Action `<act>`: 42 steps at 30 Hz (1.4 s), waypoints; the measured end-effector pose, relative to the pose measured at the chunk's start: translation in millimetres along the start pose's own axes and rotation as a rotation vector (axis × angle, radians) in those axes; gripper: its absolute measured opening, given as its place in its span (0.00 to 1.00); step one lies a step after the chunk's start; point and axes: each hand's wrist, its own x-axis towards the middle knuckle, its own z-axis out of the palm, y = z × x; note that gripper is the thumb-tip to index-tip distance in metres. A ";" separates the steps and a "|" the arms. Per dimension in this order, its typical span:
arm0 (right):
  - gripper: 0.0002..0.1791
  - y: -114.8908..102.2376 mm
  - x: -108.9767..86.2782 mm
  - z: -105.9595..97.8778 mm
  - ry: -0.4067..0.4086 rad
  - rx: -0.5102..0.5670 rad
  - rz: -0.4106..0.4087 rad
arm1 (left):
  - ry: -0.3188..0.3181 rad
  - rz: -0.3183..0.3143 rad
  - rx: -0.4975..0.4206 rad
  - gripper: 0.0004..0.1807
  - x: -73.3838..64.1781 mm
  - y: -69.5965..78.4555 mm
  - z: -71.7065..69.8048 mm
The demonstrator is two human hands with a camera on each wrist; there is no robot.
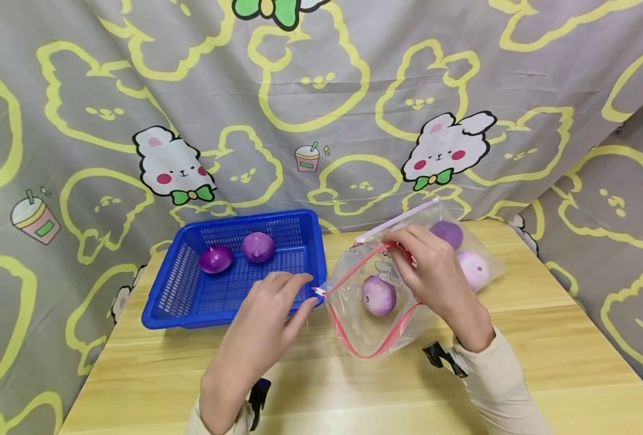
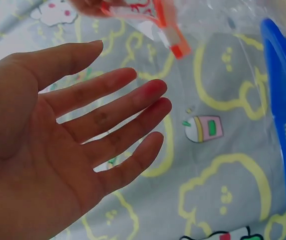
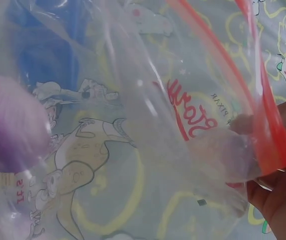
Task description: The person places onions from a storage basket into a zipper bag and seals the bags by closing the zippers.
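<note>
A clear zip bag (image 1: 348, 305) with a red seal stands with its mouth wide, one purple onion (image 1: 379, 296) inside. My right hand (image 1: 436, 275) pinches the bag's red-edged rim at its right side; in the right wrist view the red zip strip (image 3: 275, 145) lies between thumb and fingers. My left hand (image 1: 261, 323) is beside the bag's left corner, near the white zip slider (image 1: 319, 292). The left wrist view shows its fingers (image 2: 117, 122) spread, apart from the bag, with nothing in them.
A blue plastic basket (image 1: 158, 308) at the left holds two purple onions (image 1: 258, 247). Behind my right hand lies another clear bag (image 1: 487, 257) with a lilac seal and two onions (image 1: 474, 270) in it. A patterned curtain (image 1: 321, 145) hangs behind the wooden table (image 1: 321, 399).
</note>
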 end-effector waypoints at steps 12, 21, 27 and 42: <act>0.12 5.7 -1.7 -2.4 0.009 0.071 0.028 | -0.013 -0.093 -0.066 0.13 9.9 -36.6 25.1; 0.13 6.4 -1.7 -0.8 -0.016 0.068 0.013 | 0.007 -0.184 -0.073 0.14 10.2 -62.8 42.8; 0.13 7.6 -2.9 -1.0 -0.023 0.071 0.031 | 0.026 -0.231 -0.091 0.15 10.9 -78.2 53.5; 0.12 8.7 -4.2 -2.9 -0.051 0.040 0.038 | 0.034 -0.281 -0.006 0.22 28.0 -126.2 76.0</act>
